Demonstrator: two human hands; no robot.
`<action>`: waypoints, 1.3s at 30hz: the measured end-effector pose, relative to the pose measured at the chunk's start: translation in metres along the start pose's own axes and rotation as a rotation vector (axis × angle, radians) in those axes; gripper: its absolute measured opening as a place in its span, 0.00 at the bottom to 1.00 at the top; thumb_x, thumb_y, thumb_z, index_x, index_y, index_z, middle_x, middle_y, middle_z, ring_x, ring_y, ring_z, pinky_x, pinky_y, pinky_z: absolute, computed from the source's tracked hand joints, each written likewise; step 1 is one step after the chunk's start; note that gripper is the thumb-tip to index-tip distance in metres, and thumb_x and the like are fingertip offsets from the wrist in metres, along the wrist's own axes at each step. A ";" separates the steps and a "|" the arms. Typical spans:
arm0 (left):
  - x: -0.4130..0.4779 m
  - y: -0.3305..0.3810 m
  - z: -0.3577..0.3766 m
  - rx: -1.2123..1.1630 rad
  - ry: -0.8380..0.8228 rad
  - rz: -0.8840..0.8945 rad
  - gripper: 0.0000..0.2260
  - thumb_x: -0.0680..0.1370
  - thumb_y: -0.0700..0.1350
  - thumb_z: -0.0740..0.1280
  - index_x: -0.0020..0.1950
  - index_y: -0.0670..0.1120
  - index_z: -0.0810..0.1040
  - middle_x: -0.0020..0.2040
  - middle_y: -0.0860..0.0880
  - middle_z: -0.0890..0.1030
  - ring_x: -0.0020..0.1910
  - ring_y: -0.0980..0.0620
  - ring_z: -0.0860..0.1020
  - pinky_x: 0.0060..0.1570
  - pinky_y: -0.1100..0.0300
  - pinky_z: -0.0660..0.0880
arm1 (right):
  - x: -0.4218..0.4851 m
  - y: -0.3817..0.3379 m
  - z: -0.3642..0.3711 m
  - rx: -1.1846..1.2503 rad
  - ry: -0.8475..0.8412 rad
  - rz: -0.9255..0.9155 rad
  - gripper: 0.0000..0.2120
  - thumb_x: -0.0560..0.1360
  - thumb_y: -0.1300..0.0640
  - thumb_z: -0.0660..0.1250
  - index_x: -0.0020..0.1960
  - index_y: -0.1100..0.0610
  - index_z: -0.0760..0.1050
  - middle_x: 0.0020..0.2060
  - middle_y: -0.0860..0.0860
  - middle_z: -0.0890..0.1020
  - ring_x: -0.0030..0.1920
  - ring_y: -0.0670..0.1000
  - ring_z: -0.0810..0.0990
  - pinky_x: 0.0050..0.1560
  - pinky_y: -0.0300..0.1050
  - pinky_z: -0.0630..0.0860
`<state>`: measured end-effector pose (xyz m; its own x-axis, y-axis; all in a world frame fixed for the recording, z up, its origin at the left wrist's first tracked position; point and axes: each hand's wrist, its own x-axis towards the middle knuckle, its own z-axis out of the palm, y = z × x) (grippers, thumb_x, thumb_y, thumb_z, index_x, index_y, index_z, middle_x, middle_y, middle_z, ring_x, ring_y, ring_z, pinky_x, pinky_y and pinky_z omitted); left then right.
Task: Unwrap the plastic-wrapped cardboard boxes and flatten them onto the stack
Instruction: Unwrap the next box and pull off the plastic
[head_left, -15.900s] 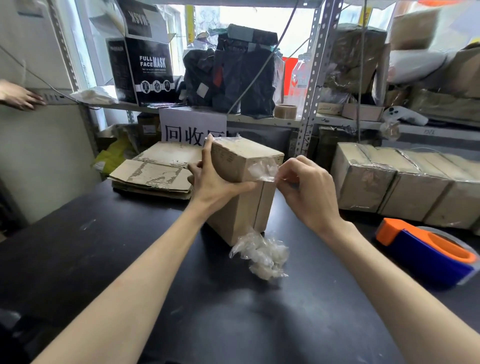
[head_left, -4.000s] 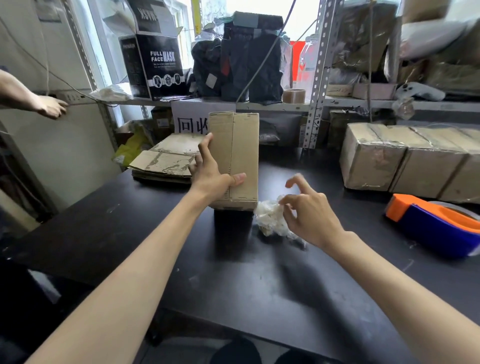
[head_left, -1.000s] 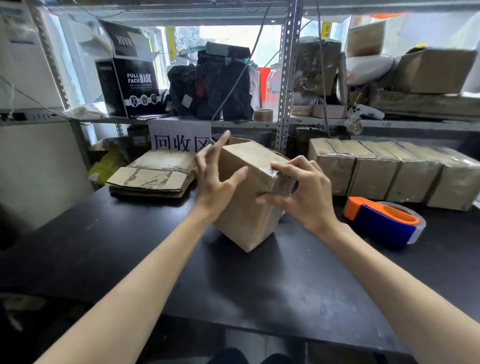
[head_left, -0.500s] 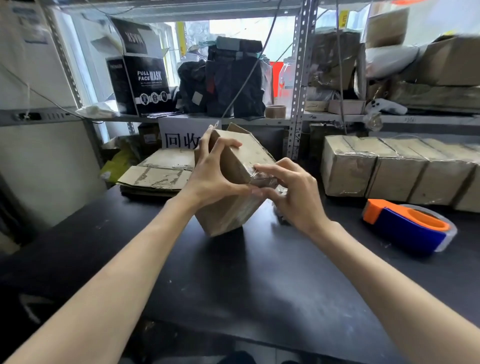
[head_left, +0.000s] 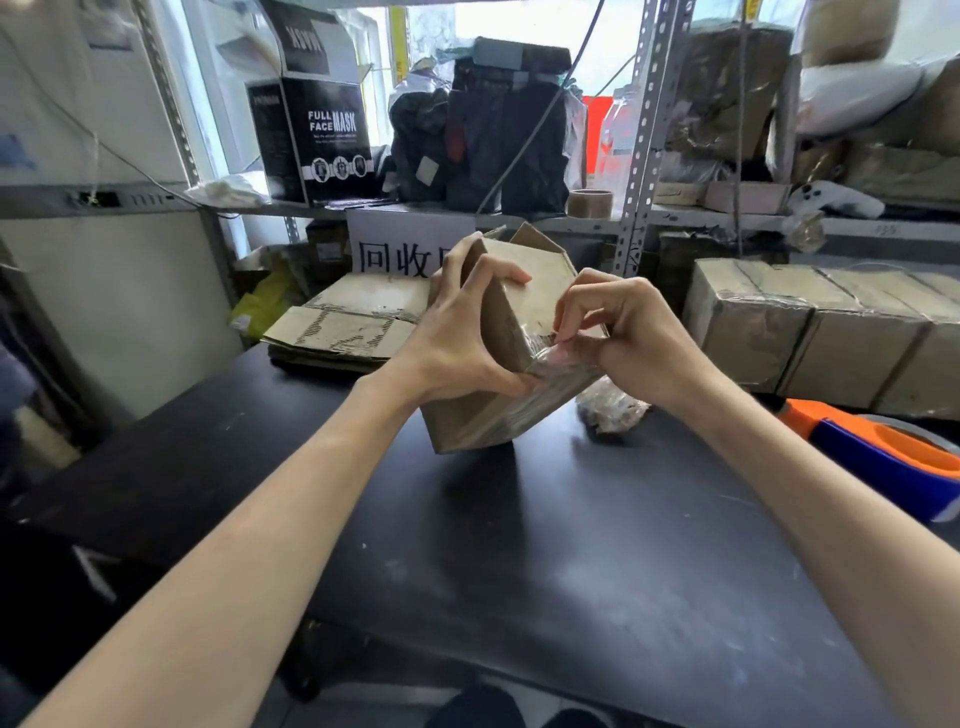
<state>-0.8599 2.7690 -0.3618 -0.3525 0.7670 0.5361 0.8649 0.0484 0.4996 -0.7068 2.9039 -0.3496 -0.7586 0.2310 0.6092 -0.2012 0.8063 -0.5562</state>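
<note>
Strong daylight is streaming in through the window (head_left: 498, 31), which is burning out to plain white. Just below the window, the dark bundles (head_left: 483, 140) are sinking into near-silhouette. Further below it, the box (head_left: 478, 421) is throwing a soft shadow toward the camera onto the black table (head_left: 597, 571), which is giving back a dull grey sheen. The plastic wrap (head_left: 540, 364) on the box is glinting. Left of the window the room is dimming and smearing. Right of it the shelf post (head_left: 641, 130) is leaning with the wide lens, and far down to the right the tape dispenser (head_left: 883, 462) is blurring.
</note>
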 end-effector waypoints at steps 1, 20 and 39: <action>0.000 0.000 0.000 -0.009 0.008 -0.001 0.41 0.56 0.48 0.83 0.66 0.56 0.69 0.78 0.54 0.51 0.73 0.54 0.55 0.67 0.59 0.60 | -0.002 -0.002 0.000 -0.070 0.020 -0.024 0.07 0.64 0.60 0.75 0.35 0.59 0.77 0.37 0.48 0.77 0.40 0.51 0.76 0.47 0.46 0.74; 0.013 0.010 0.002 -0.018 -0.067 -0.034 0.39 0.59 0.41 0.82 0.65 0.54 0.69 0.76 0.51 0.51 0.70 0.54 0.57 0.65 0.62 0.59 | -0.024 0.001 -0.010 -0.016 0.108 0.093 0.10 0.65 0.71 0.77 0.44 0.60 0.84 0.40 0.51 0.81 0.42 0.47 0.80 0.48 0.50 0.80; 0.014 0.011 0.006 0.053 0.042 -0.153 0.39 0.60 0.52 0.84 0.66 0.57 0.68 0.71 0.49 0.54 0.68 0.49 0.57 0.70 0.55 0.61 | -0.039 -0.010 0.014 -0.341 0.380 0.128 0.11 0.71 0.56 0.75 0.52 0.57 0.82 0.50 0.49 0.78 0.49 0.51 0.80 0.52 0.45 0.75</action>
<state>-0.8534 2.7838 -0.3529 -0.4952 0.7208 0.4850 0.8171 0.1968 0.5419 -0.6844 2.8790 -0.3755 -0.4725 0.4693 0.7460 0.1395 0.8756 -0.4625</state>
